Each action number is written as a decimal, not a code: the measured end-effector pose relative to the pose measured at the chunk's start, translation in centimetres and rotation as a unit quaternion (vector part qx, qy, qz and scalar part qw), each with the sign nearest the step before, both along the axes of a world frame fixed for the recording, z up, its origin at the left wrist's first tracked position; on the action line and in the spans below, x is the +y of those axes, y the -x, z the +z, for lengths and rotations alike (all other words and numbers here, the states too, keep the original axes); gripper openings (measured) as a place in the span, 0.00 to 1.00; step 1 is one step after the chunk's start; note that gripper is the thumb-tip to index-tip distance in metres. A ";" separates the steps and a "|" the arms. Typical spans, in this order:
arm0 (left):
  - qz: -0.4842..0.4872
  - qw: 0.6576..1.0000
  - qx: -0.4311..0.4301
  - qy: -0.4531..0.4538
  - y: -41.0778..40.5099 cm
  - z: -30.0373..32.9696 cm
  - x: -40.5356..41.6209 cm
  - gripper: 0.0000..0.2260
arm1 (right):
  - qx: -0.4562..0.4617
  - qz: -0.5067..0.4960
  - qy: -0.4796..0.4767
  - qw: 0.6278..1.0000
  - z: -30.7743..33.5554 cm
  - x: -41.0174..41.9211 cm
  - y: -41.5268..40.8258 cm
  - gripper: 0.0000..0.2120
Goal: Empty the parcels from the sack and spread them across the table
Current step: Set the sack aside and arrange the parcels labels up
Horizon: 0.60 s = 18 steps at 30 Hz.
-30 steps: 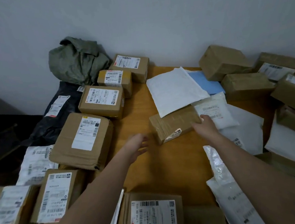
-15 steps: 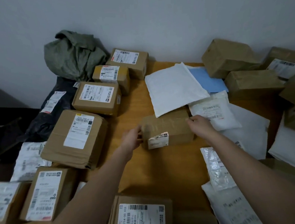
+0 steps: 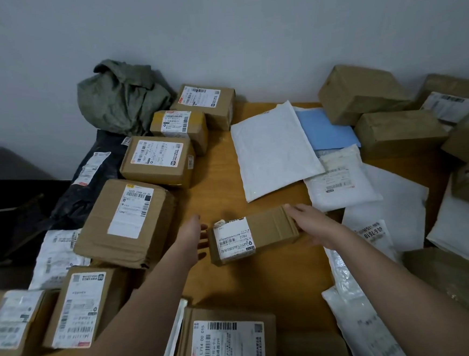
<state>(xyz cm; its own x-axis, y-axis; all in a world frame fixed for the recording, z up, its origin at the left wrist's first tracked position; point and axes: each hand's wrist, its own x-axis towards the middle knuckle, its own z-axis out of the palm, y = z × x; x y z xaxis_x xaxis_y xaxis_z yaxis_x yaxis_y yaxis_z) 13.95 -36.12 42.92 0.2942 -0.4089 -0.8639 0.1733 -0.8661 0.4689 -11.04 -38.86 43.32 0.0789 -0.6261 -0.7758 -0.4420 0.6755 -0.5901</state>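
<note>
Holding a small box (image 3: 253,236) between both hands, label up, over the bare middle of the worktop (image 3: 216,179).

Left hand (image 3: 190,237): fingers straight, flat against the box's left end; nothing curled round it.
Right hand (image 3: 312,223): fingers laid along the box's right end and far top edge, thumb side underneath hidden; whether it clasps or only presses, I cannot tell.
Box: whether it rests on the wood or hangs just above, unclear.

Handling, as judged: keep even pressure from both ends so the box stays level; set it flat, label up, then draw the hands off sideways.

Sack (image 3: 122,98): slumped at the far left corner against the wall, apparently emptied.

Room:
- Open wood lies between the left column of boxes (image 3: 156,164) and the white mailers (image 3: 274,152) on the right; the box sits in this lane.
- More bare wood lies just nearer the person, ahead of the large box (image 3: 226,344) at the near edge.
- Left edge is crowded; a black bag (image 3: 88,186) and a white mailer look to overhang it. Avoid shoving anything that way.
- Right side is packed with boxes and overlapping mailers; no free space there.
</note>
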 end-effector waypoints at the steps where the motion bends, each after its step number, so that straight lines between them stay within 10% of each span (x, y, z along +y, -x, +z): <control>1: -0.012 1.000 0.017 -0.006 0.1 0.2 0.2 0.18 | -0.023 -0.005 -0.022 0.999 -0.1 0.4 0.0 0.29; 18: 0.031 0.998 -0.040 0.023 -3.2 -0.2 0.4 0.22 | 0.037 -0.037 0.032 0.998 -1.0 0.5 -1.6 0.23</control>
<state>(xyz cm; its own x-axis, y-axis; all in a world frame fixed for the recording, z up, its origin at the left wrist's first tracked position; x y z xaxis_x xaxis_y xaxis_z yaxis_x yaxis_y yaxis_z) 17.11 -35.75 42.74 0.3878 -0.4267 -0.8170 0.1867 -0.8317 0.5229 -9.42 -38.34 42.36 -0.0250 -0.6760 -0.7365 -0.4358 0.6704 -0.6005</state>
